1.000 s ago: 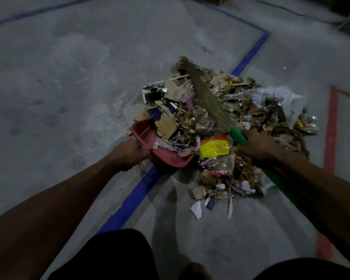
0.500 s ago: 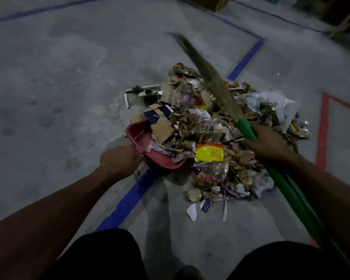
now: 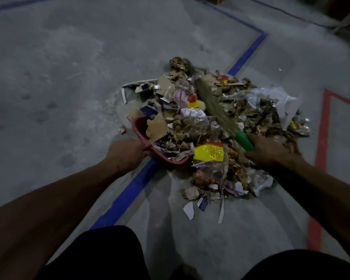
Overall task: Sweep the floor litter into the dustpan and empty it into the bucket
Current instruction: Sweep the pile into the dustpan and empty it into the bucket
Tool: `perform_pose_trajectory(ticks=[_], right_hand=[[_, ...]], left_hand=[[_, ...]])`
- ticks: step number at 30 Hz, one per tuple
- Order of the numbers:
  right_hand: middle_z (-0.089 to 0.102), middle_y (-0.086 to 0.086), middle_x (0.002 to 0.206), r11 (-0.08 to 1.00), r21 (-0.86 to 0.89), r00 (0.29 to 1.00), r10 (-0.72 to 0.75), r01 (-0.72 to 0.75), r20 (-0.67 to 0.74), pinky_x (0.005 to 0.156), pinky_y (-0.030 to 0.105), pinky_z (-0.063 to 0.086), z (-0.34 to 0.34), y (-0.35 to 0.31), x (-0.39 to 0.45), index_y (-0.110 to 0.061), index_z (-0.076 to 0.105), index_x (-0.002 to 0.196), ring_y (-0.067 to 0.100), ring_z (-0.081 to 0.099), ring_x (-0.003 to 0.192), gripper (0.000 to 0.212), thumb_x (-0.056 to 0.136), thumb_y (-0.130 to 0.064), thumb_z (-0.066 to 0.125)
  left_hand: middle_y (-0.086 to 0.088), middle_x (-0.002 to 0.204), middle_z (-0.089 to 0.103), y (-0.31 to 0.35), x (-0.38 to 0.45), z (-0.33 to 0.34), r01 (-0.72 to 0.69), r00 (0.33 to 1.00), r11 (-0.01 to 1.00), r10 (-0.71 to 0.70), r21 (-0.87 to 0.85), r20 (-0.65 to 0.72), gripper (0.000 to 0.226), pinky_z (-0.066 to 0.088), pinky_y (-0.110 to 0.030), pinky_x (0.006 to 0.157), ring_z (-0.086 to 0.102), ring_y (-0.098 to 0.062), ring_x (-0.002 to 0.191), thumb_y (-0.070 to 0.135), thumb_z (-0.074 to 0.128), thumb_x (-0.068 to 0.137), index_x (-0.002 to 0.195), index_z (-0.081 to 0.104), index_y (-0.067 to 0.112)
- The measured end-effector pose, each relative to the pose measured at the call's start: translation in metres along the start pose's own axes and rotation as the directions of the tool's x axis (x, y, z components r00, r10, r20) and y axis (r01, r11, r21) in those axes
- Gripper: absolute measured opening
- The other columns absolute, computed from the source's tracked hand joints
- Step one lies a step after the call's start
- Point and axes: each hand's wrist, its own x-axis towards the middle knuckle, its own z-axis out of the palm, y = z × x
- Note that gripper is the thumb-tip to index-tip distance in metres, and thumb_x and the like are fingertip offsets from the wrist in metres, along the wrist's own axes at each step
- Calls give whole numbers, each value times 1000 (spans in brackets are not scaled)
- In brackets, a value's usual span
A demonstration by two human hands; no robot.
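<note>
A big heap of litter, made of cardboard scraps, paper, plastic bags and wrappers, lies on the concrete floor ahead of me. A red dustpan sits at the heap's left edge, partly filled with scraps. My left hand grips its near end. My right hand holds a grass broom by its green handle. The broom's straw head lies on top of the heap, pointing away from me. No bucket is in view.
A blue floor line runs diagonally under the dustpan and heap. A red floor line runs along the right. Loose paper bits lie near my knees. Dark shapes stand at the far right corner.
The broom head was raised beyond the heap half a second ago; it now lies lower on the litter, closer to me. The dustpan stays in place.
</note>
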Motion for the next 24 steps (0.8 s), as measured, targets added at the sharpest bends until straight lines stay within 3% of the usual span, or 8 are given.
perform_pose_trajectory(ticks=[2, 6, 10, 14, 18, 20, 24], right_hand=[[62, 8, 99, 999, 14, 999, -39, 39, 7, 57, 24, 36, 8, 0, -11, -19, 50, 132, 18, 53, 70, 47, 89, -31, 65], [65, 13, 113, 999, 12, 999, -33, 34, -36, 62, 25, 38, 17, 13, -31, -21, 44, 140, 24, 62, 84, 55, 93, -44, 60], [63, 12, 107, 993, 118, 991, 43, -28, -125, 50, 20, 34, 5, 26, -22, -22, 42, 143, 5, 48, 61, 58, 90, -29, 64], [60, 9, 99, 996, 81, 995, 53, -46, -86, 52, 23, 38, -13, 20, 15, -16, 49, 137, 15, 55, 62, 52, 89, -30, 65], [59, 10, 105, 995, -91, 998, -21, 27, 65, 62, 26, 38, -7, 1, 29, -14, 45, 140, 18, 51, 76, 56, 89, -24, 65], [61, 11, 104, 991, -113, 996, -65, 72, 62, 60, 24, 36, 6, -3, 22, -15, 43, 141, 17, 50, 73, 57, 89, -26, 64], [65, 10, 106, 989, -111, 995, -92, 97, 49, 60, 25, 43, 29, -3, -4, -19, 42, 139, 17, 53, 71, 54, 91, -31, 62]], left_hand=[[3, 73, 51, 10, 7, 0, -37, 999, 999, 37, -35, -10, 30, 38, -28, 53, 52, -19, 67, 51, 44, 98, 93, 57, 25], [-8, 89, 66, 17, 9, 3, 0, 999, 1000, 1, 17, -33, 35, 41, -31, 57, 57, -25, 71, 49, 47, 98, 104, 61, 18], [0, 70, 51, 13, 2, 6, 10, 997, 1000, -9, 15, -76, 31, 31, -27, 50, 46, -18, 60, 45, 47, 99, 95, 60, 17], [11, 57, 30, 11, -1, 6, 35, 995, 999, -35, 4, -95, 26, 19, -23, 42, 32, -9, 47, 40, 47, 98, 76, 40, 30], [8, 63, 35, 1, 3, 10, 18, 998, 999, -20, -31, -63, 22, 25, -24, 45, 37, -13, 54, 47, 46, 97, 89, 51, 27], [4, 71, 43, -5, 6, 11, 25, 999, 999, -26, -34, -40, 30, 30, -27, 50, 44, -17, 61, 50, 47, 96, 98, 56, 22], [3, 71, 42, -3, 14, 8, -16, 998, 998, 12, -65, -56, 38, 26, -27, 48, 43, -17, 64, 52, 54, 92, 100, 61, 15]])
